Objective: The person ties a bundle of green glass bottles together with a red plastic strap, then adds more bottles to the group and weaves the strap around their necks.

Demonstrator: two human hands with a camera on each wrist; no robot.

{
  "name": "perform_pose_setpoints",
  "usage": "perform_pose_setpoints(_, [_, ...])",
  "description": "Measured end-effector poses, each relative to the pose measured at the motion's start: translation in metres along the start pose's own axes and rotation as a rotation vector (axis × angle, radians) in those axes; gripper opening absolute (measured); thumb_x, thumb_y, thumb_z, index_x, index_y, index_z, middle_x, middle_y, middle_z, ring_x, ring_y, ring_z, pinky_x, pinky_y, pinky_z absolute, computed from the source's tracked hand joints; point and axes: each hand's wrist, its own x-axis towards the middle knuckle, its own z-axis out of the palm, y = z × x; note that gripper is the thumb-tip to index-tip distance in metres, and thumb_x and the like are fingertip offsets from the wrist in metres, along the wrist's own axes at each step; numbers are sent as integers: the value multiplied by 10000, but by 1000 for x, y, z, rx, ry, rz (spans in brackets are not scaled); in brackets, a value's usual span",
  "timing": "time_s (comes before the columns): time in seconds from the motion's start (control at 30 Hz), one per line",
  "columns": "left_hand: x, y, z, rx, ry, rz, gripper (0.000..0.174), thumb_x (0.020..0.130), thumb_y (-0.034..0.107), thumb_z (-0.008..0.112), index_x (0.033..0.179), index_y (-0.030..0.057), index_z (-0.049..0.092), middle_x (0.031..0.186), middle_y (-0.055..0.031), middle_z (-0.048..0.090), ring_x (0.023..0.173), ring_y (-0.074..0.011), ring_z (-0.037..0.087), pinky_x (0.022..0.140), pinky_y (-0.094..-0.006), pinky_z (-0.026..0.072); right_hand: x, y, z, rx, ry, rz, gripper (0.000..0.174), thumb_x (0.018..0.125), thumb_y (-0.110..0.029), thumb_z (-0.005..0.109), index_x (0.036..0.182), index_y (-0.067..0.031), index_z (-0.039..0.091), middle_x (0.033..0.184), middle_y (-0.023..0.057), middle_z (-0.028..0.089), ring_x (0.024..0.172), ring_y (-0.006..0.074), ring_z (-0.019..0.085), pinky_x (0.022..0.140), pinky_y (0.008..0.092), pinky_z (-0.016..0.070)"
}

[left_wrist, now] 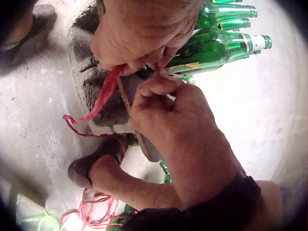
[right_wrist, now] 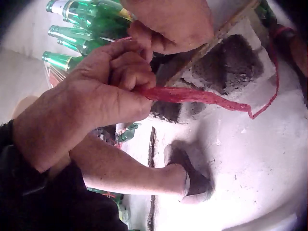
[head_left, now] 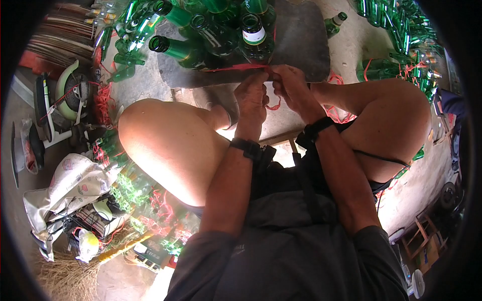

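Several green glass bottles stand grouped on a dark slab, one with a white neck label. Red plastic strapping runs along the near side of the group. Both hands meet at the slab's near edge. My left hand pinches the strapping between curled fingertips. Close beside it, my right hand grips the same red ribbon, whose loose tail hangs down from the fist. In the left wrist view, thin strands stretch from the fingertips to the bottles; fingers hide the crossing point.
More green bottles lie heaped at the back left and back right. A single small bottle is beside the slab. Red string tangles on the floor near a foot. Bags and a straw broom sit at left.
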Motion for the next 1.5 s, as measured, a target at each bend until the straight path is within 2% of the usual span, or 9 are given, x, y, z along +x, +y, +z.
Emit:
perform_pose_setpoints(0.3, [-4,-3,1,161,40,156,63,887,157,710,904,100,687,736,42,553,561,-45,454,445,-245,312,-1,15,7,-648,133,-580,156,848,-105,718,980,-31,681,687,45,635,639,128,614,599,301,507])
perform_pose_setpoints(0.47, [1,-14,-4,95,-22,305,151,919,129,737,1013,11,752,854,-2,691,718,-67,593,632,-239,489,-8,8,17,-929,217,-724,358,758,-247,829,1002,-32,678,758,127,688,718,242,699,695,363,562])
perform_pose_setpoints(0.6, [1,-18,-2,144,54,313,157,935,128,730,1031,6,755,917,-10,717,836,-78,621,751,-257,515,-12,8,26,-1022,271,-659,411,750,-312,833,1010,-37,672,810,149,712,752,298,716,717,396,564])
perform_pose_setpoints(0.67, [6,-23,-1,62,-43,453,155,948,124,712,1018,-7,757,940,-30,740,815,-84,632,754,-260,518,-5,14,25,-1073,412,-711,340,796,-283,842,982,-47,683,810,97,722,720,201,704,653,351,548])
perform_pose_setpoints(0.9, [5,-22,-6,125,-54,397,132,929,93,720,992,-16,760,913,-64,754,804,-88,648,761,-258,514,-1,15,17,-1033,402,-797,221,921,-227,705,979,-17,675,777,109,713,664,206,697,627,370,559])
perform_pose_setpoints(0.97, [3,-20,-4,130,-57,380,132,908,117,753,971,2,757,814,-34,721,677,-64,607,623,-236,487,-4,10,13,-607,292,-490,170,911,-166,641,884,3,639,713,130,672,556,227,662,507,364,526])
perform_pose_setpoints(1.07, [3,-18,-7,121,-59,272,138,894,144,772,960,25,752,704,14,646,531,-37,507,473,-219,390,-4,10,7,-326,221,-382,167,911,-138,618,863,21,630,685,84,625,484,146,583,420,303,469])
perform_pose_setpoints(1.3, [0,-14,-3,99,-25,244,162,884,175,786,966,40,750,653,45,590,474,-22,429,418,-216,306,-10,8,6,-325,253,-302,216,926,-193,692,1017,-4,637,688,59,602,544,125,597,476,301,533])
perform_pose_setpoints(1.5, [0,-14,-3,129,-29,257,141,898,143,760,970,23,749,720,31,642,519,-21,462,456,-217,347,-13,2,23,-889,301,-620,293,844,-257,776,912,2,656,801,115,688,679,229,673,623,381,543])
